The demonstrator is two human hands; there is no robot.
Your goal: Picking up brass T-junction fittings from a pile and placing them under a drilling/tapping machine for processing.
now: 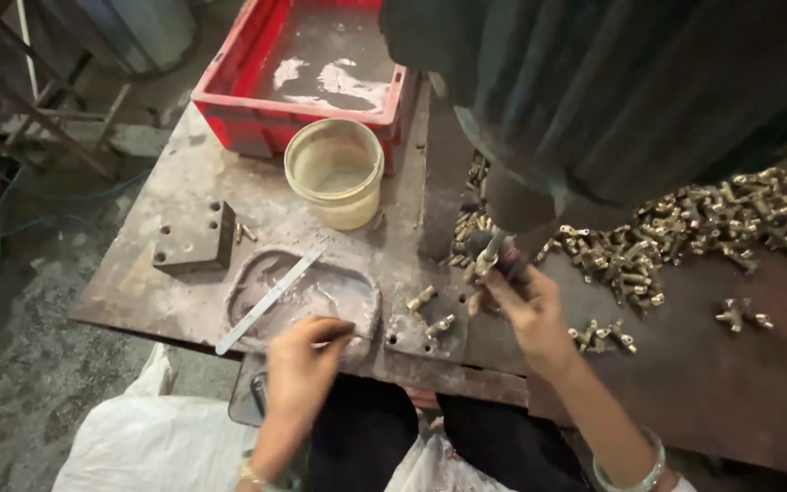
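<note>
We work brass fittings at a drill press on a worn metal surface (184,173).

Just right of centre, our right hand (526,305) pinches a small brass fitting (487,258) under the dark machine head (612,91). At lower centre, our left hand (307,360) rests with fingers curled on the rim of a shallow grey tray (307,292); whether it grips anything we cannot tell. Loose fittings (694,228) heap at the right; a cream bucket (334,171) and red crate (307,77) sit above.
</note>
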